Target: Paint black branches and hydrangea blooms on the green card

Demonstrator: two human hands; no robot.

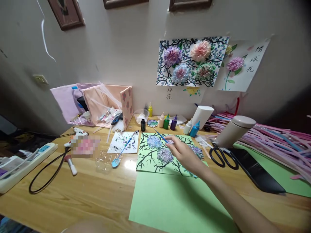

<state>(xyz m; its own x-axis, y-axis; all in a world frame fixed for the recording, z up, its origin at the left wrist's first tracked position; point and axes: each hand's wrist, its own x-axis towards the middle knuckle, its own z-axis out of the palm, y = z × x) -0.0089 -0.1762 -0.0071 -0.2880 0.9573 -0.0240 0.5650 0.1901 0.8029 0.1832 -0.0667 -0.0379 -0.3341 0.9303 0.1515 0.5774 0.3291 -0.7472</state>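
Observation:
My right hand (178,149) pinches a blue-handled paintbrush (159,132) over the green painting sheet (143,161). The brush's far end reaches to a small paint-smeared dish (152,123) beyond the sheet's top edge. Black branches and lilac-blue flower clusters (165,156) cover the sheet, partly hidden by my hand and forearm. Left of it, a second blue brush (126,145) lies across a paint-stained tissue (113,147), with its other end on a small blue piece (116,162). My left hand is out of view.
Paint bottles (166,121) and a black ink bottle (143,125) stand behind the sheet. At right are scissors (222,157), a black phone (257,171), a beige tumbler (235,129) and pink pipe cleaners (272,142). A power strip (31,168) and glue gun (79,132) lie left.

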